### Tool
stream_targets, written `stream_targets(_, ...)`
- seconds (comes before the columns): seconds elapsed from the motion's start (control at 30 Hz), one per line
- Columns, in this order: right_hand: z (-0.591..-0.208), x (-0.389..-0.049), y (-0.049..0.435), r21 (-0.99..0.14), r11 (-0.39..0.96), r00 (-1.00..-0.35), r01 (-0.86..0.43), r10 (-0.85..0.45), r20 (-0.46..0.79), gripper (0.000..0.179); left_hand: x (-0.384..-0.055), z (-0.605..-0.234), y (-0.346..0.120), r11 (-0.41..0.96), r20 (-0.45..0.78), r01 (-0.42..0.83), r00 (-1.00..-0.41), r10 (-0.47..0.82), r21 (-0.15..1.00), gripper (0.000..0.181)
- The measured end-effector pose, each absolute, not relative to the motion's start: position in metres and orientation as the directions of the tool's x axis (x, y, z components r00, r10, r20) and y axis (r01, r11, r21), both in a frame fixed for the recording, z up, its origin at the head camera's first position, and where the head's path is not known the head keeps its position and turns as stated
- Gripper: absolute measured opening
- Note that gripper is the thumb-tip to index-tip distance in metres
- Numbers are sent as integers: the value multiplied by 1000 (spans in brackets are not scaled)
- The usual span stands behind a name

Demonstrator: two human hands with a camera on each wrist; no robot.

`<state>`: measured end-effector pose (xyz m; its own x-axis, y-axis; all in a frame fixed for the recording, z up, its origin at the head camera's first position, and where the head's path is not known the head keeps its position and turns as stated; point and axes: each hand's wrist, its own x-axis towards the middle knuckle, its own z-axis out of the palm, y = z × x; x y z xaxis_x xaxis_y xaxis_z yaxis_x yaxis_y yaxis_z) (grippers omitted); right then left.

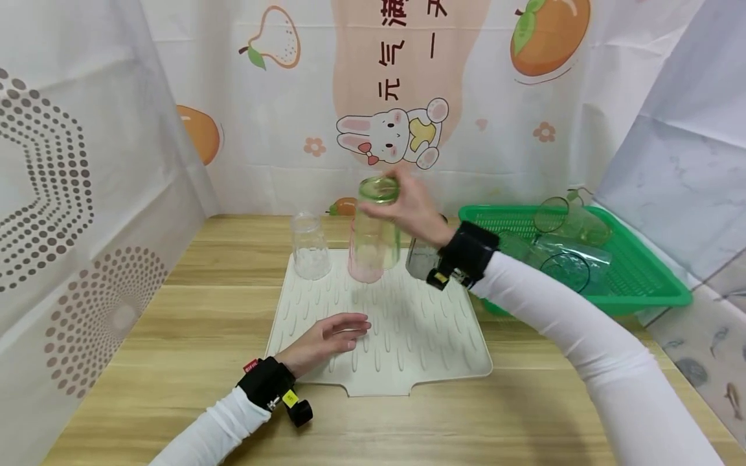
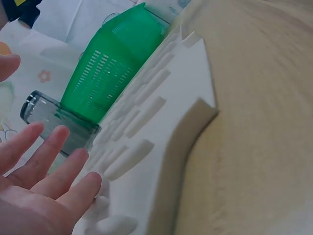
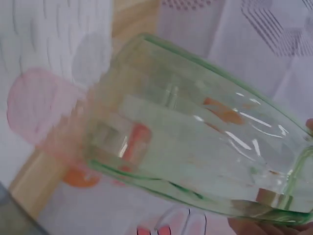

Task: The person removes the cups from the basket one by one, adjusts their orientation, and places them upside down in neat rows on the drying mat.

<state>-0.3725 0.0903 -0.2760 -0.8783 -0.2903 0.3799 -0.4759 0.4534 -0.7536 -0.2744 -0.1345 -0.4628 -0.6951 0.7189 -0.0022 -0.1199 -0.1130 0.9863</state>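
My right hand [image 1: 410,207] grips a green-tinted glass [image 1: 389,239] by its base end, mouth down, over the far part of a white ridged draining mat [image 1: 402,336]. A pink glass [image 1: 366,268] stands on the mat and overlaps the green one in the head view; whether the green glass touches the mat I cannot tell. To the left stands a clear glass [image 1: 311,249], to the right a dark grey glass [image 1: 419,260], partly hidden by my right wrist. My left hand [image 1: 326,340], holding nothing, hovers near the mat's front left with fingers extended.
A green plastic basket [image 1: 635,299] sits at the right, with several glasses [image 1: 574,259] lying inside. The mat lies on a wooden table [image 1: 221,336]. Printed curtains [image 1: 280,129] hang behind and on the left.
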Motion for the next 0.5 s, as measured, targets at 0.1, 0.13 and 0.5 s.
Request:
stream_targets(0.1, -290, -370, 69, -745, 419, -850, -519, -338, 403, 57, -271, -464, -133, -120, 5, -120, -686, 728, 985, 54)
stream_targets(0.13, -293, -371, 63, -733, 423, -842, -533, -353, 408, 57, -271, -464, -132, -121, 6, -120, -683, 730, 985, 54)
stream_targets(0.5, -342, -374, 9, -729, 369, -805, -577, -410, 429, 58, -271, -473, -128, -178, 72, -96, -656, 751, 979, 52)
